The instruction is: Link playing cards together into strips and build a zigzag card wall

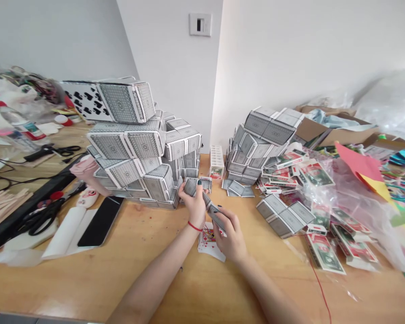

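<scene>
My left hand [195, 204] is closed on a small folded block of grey-backed playing cards [191, 186], held just in front of a tall stack of card-built boxes [135, 144]. My right hand [230, 234] grips the other end of the same joined card piece [213, 211], which runs between both hands. Under my hands a few loose cards [207, 240] lie face up on the wooden table [155, 270]. A red band circles my left wrist.
A second pile of card boxes [259, 139] and card packs [320, 252] lies to the right, with plastic bags and coloured paper beyond. To the left lie a black phone [100, 221], scissors [43, 216], wooden sticks and cables. A cardboard box [337, 130] stands behind.
</scene>
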A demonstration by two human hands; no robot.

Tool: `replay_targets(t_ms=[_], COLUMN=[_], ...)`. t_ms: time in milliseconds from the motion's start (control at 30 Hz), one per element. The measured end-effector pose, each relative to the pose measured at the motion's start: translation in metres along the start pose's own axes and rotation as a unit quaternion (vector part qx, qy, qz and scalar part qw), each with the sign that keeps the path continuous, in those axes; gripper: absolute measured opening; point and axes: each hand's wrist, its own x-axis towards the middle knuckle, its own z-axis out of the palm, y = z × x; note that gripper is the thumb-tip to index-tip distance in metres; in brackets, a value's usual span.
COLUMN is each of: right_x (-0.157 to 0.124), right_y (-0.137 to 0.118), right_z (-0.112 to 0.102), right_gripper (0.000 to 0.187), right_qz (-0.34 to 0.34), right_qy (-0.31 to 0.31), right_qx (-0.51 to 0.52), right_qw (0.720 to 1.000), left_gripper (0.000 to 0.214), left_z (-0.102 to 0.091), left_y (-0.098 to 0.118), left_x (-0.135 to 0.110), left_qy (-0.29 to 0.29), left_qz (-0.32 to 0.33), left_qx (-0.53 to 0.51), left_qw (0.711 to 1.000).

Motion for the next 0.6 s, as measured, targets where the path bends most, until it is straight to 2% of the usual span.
replay_targets(t_ms=[300,600], right_x=[0.0019,0.0007], right_y=[-0.0002,-0.0008], right_z=[-0.0008,0.0004], right_gripper=[0.036,0.039], right_qz=[-0.002,-0.034], right_qy=[0.015,0.044], right_qx=[0.006,-0.023], right_qw=[1.000,0.998], left_gripper=[0.050,0.047], left_z=[-0.0015,0.0014], left_y=[-0.0002,0.0043], left_x=[-0.0012,-0.0095], left_qy=[-0.019,-0.038], left_qz=[0.005,-0.046], left_qx=[0.011,-0.026], left_qw=[1.000,0.998])
